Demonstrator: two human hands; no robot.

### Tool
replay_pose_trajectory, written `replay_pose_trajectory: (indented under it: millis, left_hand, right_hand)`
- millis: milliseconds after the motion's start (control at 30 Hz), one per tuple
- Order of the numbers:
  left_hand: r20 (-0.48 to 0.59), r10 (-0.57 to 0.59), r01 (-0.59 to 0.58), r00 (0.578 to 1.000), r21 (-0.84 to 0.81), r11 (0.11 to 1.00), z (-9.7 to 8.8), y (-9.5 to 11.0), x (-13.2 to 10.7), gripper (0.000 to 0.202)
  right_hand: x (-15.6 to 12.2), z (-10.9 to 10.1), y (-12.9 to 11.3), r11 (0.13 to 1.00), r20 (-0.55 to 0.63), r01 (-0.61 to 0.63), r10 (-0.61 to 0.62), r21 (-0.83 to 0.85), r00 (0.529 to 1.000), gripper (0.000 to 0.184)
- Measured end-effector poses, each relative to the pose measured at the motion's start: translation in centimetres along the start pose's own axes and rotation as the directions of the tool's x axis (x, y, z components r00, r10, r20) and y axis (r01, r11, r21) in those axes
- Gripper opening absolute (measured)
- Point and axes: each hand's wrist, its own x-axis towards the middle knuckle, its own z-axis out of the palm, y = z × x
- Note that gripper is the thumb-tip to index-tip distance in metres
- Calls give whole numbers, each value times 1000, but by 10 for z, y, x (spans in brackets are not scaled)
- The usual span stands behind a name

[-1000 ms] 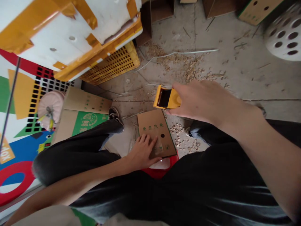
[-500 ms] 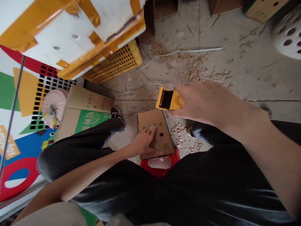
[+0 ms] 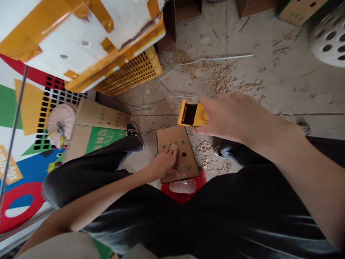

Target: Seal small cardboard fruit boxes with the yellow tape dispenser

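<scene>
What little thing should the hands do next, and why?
Maybe bring the yellow tool down onto the cardboard: the right hand grips it near the cardboard's far edge, while the left hand rests flat on top, seemingly steadying it.

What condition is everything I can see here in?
Left hand: resting on the printed cardboard.
Right hand: gripping the yellow tool.
Yellow tool: held, dark section showing.
Printed cardboard: partly covered by the left hand.
White foam box: taped, edge ragged.
Yellow crate: partly hidden.
Round chips: scattered.
</scene>
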Motion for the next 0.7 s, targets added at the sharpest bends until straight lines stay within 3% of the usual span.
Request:
replay_pose_trajectory:
  millis: [200,467,700]
  left_hand:
    - [-1,-6,6,1000,10,1000,-2,1,-1,121]
    - [109,-11,22,994,-92,995,-17,-9,2,142]
    - [35,14,-10,999,-100,995,-9,-7,2,135]
  right_hand:
    - [-1,-3,-3,1000,30,-17,17,3,999,49]
    - [0,-3,-4,1000,19,-7,7,-10,1000,50]
    - [0,-4,-3,1000,41,-15,16,-8,999,50]
